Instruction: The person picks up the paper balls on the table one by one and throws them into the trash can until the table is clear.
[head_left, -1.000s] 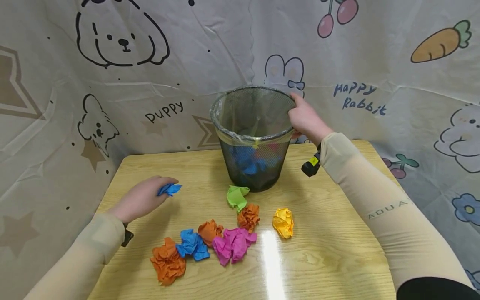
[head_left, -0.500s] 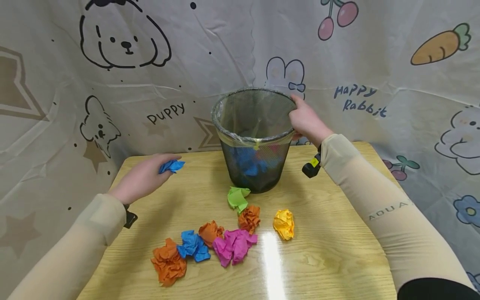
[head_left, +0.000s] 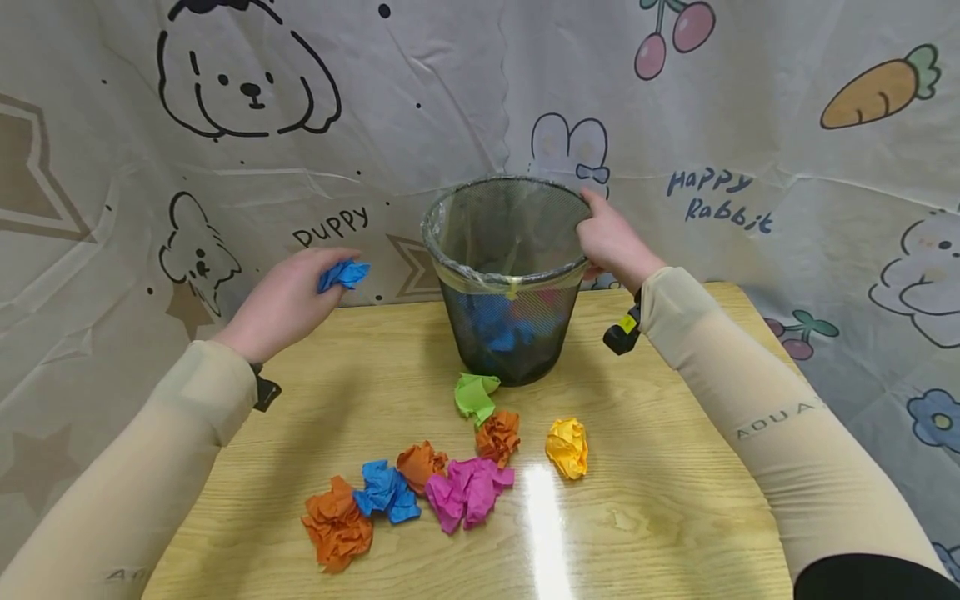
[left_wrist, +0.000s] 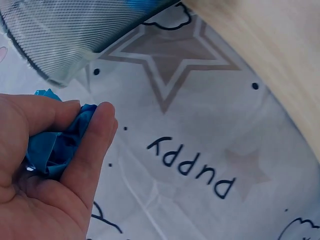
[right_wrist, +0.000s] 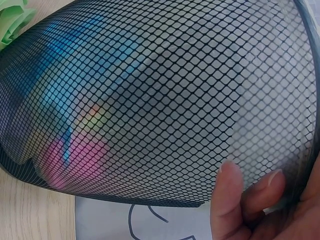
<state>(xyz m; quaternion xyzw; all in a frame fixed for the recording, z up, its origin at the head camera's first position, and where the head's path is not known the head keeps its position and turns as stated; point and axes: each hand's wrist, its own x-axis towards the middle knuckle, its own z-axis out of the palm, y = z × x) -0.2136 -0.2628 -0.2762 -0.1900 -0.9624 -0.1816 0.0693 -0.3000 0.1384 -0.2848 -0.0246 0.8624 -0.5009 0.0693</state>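
A crumpled blue paper ball (head_left: 345, 275) is pinched between the thumb and fingers of my left hand (head_left: 288, 300), raised above the table's back left part, left of the bin. In the left wrist view the same blue paper (left_wrist: 55, 150) shows between thumb and fingers. My right hand (head_left: 617, 237) grips the right rim of a black mesh wastebasket (head_left: 510, 333), which stands upright with a clear liner over its rim. Fingertips (right_wrist: 229, 185) touch the mesh from outside in the right wrist view. Blue and pink crumpled papers show through the mesh inside the bin.
On the wooden table (head_left: 660, 500) in front of the bin lie a green paper (head_left: 475, 395), a yellow ball (head_left: 567, 448), a magenta ball (head_left: 471, 493), a blue ball (head_left: 387, 492) and several orange balls (head_left: 339, 525). A printed cloth (head_left: 450, 100) hangs behind.
My left hand has risen from low over the table's left side, carrying the blue paper ball upward to about the height of the bin's rim. The right hand stays on the rim.
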